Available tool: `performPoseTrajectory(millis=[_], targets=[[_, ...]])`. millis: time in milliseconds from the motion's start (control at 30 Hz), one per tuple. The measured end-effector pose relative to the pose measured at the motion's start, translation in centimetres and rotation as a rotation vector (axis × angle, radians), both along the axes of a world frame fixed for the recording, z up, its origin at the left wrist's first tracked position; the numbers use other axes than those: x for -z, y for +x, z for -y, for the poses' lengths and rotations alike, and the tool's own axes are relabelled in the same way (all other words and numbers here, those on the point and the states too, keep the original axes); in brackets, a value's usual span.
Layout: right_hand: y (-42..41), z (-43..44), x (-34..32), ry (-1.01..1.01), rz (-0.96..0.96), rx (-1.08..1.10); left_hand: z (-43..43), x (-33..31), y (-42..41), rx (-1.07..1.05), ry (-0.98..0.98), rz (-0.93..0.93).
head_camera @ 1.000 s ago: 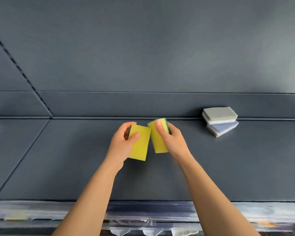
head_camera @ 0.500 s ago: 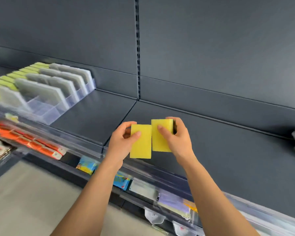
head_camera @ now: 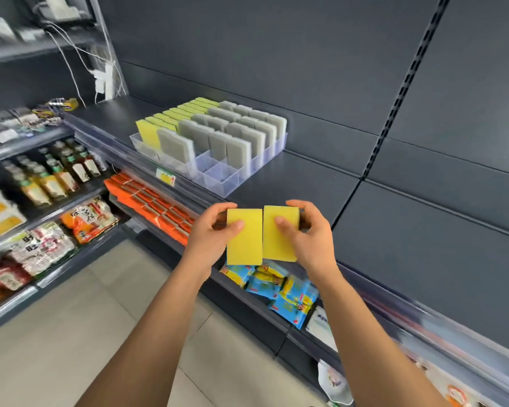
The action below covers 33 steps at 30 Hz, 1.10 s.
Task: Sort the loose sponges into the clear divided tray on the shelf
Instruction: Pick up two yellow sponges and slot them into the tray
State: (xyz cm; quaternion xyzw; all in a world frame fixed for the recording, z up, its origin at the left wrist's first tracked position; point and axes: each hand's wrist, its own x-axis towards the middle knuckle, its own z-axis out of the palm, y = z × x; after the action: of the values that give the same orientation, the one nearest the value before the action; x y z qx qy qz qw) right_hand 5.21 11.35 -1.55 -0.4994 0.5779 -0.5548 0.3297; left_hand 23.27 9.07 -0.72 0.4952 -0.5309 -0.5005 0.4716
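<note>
Dark shop shelf [head_camera: 291, 186] carries the tray [head_camera: 199, 174], mostly stocked: yellow row [head_camera: 171, 118] at its left, grey rows [head_camera: 238, 133] beside it, front compartments [head_camera: 219, 175] bare. Left grip [head_camera: 209, 233] pinches the left sponge [head_camera: 244, 245] and right grip [head_camera: 312, 239] pinches the right sponge [head_camera: 279, 245]. Both sponges are held in air, right of the tray and apart from it. Judgement: neither is placed yet.

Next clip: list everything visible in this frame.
Left rectangular foam sponge: one, yellow, held near shelf edge.
Right rectangular foam sponge: one, yellow, beside it.
Clear divided plastic tray: one, transparent, on shelf.
Tray's yellow sponges: one row, upright.
Tray's grey sponges: several rows, upright.
Dark metal shelf: one, grey.
Orange packets: many, lower shelf.
Blue packets: several, right of those.
Bottles: several, blurred, far left.
Left hand: grips left sponge.
Right hand: grips right sponge.
</note>
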Motion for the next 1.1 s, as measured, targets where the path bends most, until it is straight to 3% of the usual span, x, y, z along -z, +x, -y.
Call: performPoseTrajectory(millis=[533,1100], targets=[[13.8,15.8,-1.8,-0.108,-0.255,-0.172,13.0,-0.6,14.1,-0.230,-0.044,0.008],[24.5,32.8,-4.7,-0.147,-0.390,-0.183,30.8,-2.3,26.1,-0.157,-0.036,0.046]])
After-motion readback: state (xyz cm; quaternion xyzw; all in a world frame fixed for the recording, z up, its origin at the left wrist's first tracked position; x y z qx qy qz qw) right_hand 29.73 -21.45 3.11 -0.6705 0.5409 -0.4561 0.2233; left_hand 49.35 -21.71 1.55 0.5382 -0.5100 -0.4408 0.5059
